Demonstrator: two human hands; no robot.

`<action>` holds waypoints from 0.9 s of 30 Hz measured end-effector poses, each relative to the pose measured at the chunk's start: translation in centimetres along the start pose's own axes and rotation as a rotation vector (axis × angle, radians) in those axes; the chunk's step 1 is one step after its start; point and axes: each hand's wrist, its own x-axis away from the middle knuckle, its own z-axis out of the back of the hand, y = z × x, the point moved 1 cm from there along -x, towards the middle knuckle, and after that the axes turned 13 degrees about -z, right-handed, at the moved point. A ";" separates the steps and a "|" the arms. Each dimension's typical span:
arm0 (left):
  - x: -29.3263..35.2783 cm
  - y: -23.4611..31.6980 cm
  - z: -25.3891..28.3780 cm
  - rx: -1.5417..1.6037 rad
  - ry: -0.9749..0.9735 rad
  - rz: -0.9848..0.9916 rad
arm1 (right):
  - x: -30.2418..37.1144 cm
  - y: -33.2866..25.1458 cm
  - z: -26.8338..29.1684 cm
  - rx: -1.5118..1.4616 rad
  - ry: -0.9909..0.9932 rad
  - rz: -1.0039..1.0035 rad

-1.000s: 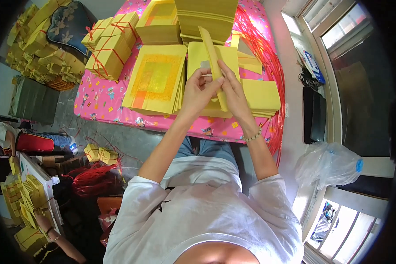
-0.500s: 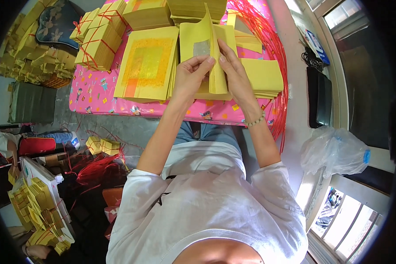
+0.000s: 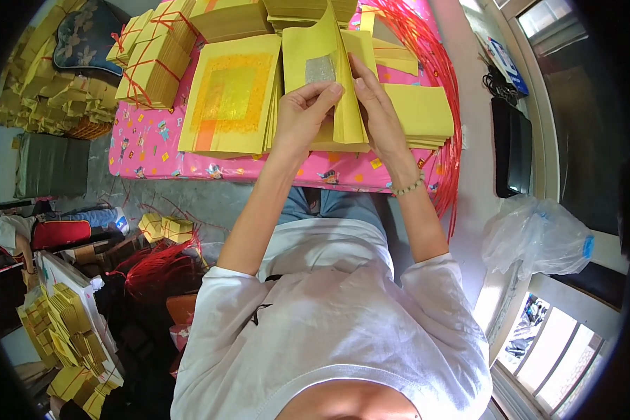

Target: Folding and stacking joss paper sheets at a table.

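Note:
Between my two hands stands a folded yellow paper sheet (image 3: 350,119), its crease upright and its top edge curling up. My left hand (image 3: 304,115) pinches the left side of it between thumb and fingers. Against its right face lies my right hand (image 3: 379,115), fingers stretched out along the paper. Beneath is a stack of yellow paper (image 3: 295,56); a silver-grey patch (image 3: 320,70) shows on its top sheet. Left of it lies another yellow stack (image 3: 197,91) with an orange-bordered gold square (image 3: 232,94) on top. Folded yellow paper (image 3: 421,112) is piled near my right hand.
A pink patterned cover (image 3: 224,168) lies over the table. Red-tied yellow bundles (image 3: 154,73) stand at the far left, with larger paper stacks (image 3: 234,21) behind. Red strands (image 3: 449,133) hang over the right edge. A clear plastic bag (image 3: 535,238) is at the right; another person (image 3: 14,234) is at the left.
The folded sheet's right side has tipped slightly to the right, along with my right hand. My left hand keeps its pinch. The whole view has shifted a little.

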 end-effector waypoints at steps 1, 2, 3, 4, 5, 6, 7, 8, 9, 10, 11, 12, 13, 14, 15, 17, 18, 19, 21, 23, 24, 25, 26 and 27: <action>0.0 0.0 0.0 -0.012 -0.005 0.010 | 0.1 -0.2 -0.1 -0.004 0.009 -0.010; 0.0 0.0 -0.1 -0.012 -0.005 0.011 | 0.2 -0.1 0.0 -0.004 0.009 -0.012; 0.0 -0.1 -0.1 -0.003 -0.001 0.009 | 0.1 0.0 0.1 -0.009 0.010 -0.014; 0.0 -0.1 -0.2 0.005 0.003 0.007 | 0.1 0.1 0.1 -0.016 0.009 -0.017; 0.1 -0.1 -0.2 0.005 0.003 0.009 | 0.1 0.1 0.1 -0.016 0.010 -0.019; 0.1 -0.1 -0.3 0.002 0.006 0.006 | 0.2 0.1 0.1 -0.017 0.010 -0.017; 0.1 -0.1 -0.3 -0.002 0.008 0.003 | 0.2 0.1 0.1 -0.017 0.009 -0.014; 0.1 0.0 -0.3 -0.002 0.009 0.005 | 0.1 0.1 0.1 -0.017 0.009 -0.016; 0.1 0.0 -0.3 -0.008 0.005 0.006 | 0.1 0.1 0.2 -0.007 0.010 -0.010; 0.1 0.0 -0.3 -0.014 0.002 0.007 | 0.1 0.2 0.2 0.004 0.011 -0.004; 0.1 0.0 -0.2 -0.014 0.003 0.008 | 0.1 0.2 0.2 0.004 0.011 -0.005; 0.1 0.0 -0.2 -0.030 0.001 0.004 | 0.0 0.3 0.1 -0.014 0.004 -0.006; 0.1 0.0 -0.2 -0.045 -0.002 0.000 | 0.0 0.3 0.1 -0.032 -0.001 -0.006; 0.1 -0.1 -0.2 -0.044 -0.002 0.001 | 0.1 0.2 0.1 -0.031 -0.001 -0.007; 0.0 -0.1 -0.2 -0.038 0.000 0.002 | 0.1 0.1 0.1 -0.030 0.000 -0.009; 0.1 -0.1 -0.2 -0.031 0.001 0.003 | 0.2 0.0 0.0 -0.030 0.003 -0.013; 0.1 -0.1 -0.3 -0.038 -0.003 0.003 | 0.2 0.0 0.1 -0.040 0.001 -0.014; 0.1 0.0 -0.3 -0.045 -0.006 0.001 | 0.2 0.0 0.0 -0.051 -0.002 -0.015; 0.2 0.0 -0.4 -0.044 0.003 0.002 | 0.2 0.0 -0.1 -0.049 -0.001 -0.017; 0.1 0.0 -0.4 -0.041 0.009 0.002 | 0.3 -0.1 -0.1 -0.045 0.002 -0.018; 0.1 0.0 -0.3 -0.047 0.004 0.000 | 0.3 -0.1 -0.1 -0.039 0.003 -0.017; 0.1 0.0 -0.3 -0.054 0.000 -0.002 | 0.3 -0.1 -0.1 -0.032 0.004 -0.016; 0.1 0.0 -0.4 -0.053 0.000 -0.002 | 0.2 -0.1 -0.1 -0.032 0.004 -0.016; 0.1 0.1 -0.4 -0.056 0.003 0.000 | 0.2 -0.1 -0.1 -0.030 0.003 -0.013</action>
